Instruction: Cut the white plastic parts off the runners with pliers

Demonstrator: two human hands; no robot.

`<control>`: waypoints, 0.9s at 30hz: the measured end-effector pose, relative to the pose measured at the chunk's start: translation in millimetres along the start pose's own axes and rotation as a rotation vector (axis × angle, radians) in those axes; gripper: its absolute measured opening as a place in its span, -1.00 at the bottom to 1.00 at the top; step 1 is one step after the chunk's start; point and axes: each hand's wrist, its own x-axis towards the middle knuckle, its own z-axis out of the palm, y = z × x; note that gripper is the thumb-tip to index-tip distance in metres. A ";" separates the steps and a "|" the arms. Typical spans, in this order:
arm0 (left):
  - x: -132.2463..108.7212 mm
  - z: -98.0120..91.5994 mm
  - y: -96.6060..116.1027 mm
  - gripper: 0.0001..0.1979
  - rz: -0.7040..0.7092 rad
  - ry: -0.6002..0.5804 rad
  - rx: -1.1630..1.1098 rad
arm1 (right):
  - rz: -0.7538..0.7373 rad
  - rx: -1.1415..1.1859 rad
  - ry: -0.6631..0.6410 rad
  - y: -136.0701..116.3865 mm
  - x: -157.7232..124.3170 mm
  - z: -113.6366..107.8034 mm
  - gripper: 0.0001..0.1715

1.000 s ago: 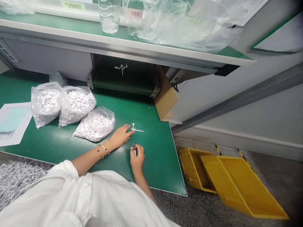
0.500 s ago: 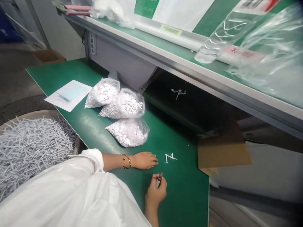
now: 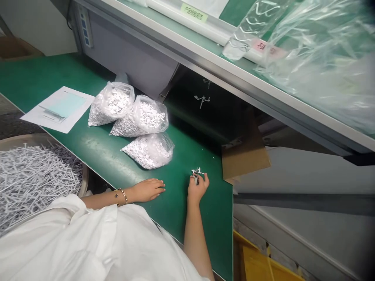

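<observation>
My left hand (image 3: 148, 190) lies palm down on the green table (image 3: 175, 218), fingers stretched out, holding nothing. My right hand (image 3: 197, 192) is closed around a small grey tool (image 3: 196, 179), mostly hidden in the fingers; its kind cannot be made out. At the fingertips of that hand is a thin white branched plastic piece (image 3: 199, 170); whether the fingers grip or only touch it, I cannot tell. Beyond my left hand sit three clear bags of small white parts, the nearest bag (image 3: 150, 150) tipped on its side.
A basin (image 3: 85, 177) heaped with thin white sticks stands at the left, below the table edge. Papers (image 3: 63, 107) lie at the table's far left. A shelf (image 3: 175, 50) overhangs the back, with a dark panel and a cardboard box (image 3: 246, 162) beneath its right part.
My right hand has moved forward to the white branched piece, carrying the tool. My left hand has drawn back a little from that piece. The camera view has shifted.
</observation>
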 end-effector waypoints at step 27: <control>-31.5 -1.5 2.1 -0.76 -0.157 0.088 -0.036 | -0.266 -0.110 -0.227 -17.3 -43.6 4.3 -0.44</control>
